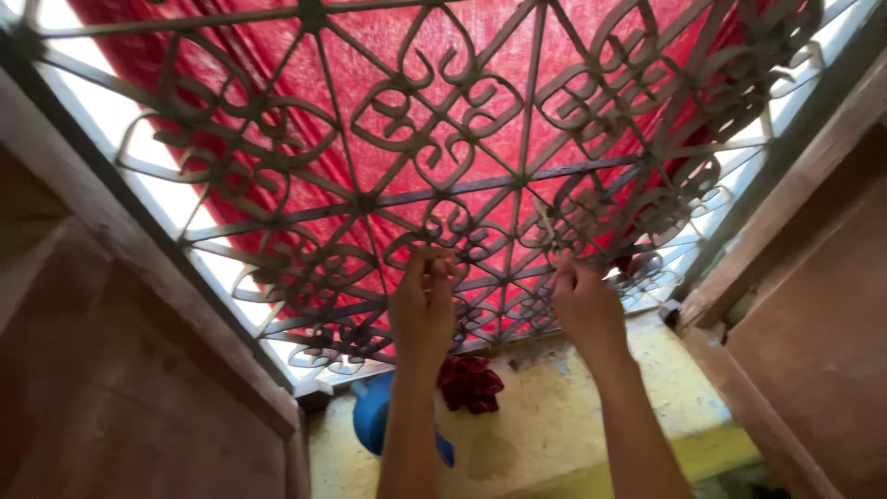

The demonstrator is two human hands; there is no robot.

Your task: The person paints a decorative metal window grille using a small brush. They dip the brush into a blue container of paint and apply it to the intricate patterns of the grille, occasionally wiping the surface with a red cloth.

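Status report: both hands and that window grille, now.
Left hand up, fingers pinched at the iron grille. Right hand likewise, gripping a scroll. Red cloth behind the bars. What the fingers hold: too small to tell.

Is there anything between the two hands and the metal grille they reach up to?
Nothing visible stands between them. The left hand and the right hand are both already at the ornate metal grille, fingers on its scrollwork. The red sheet lies behind the grille, on its far side.
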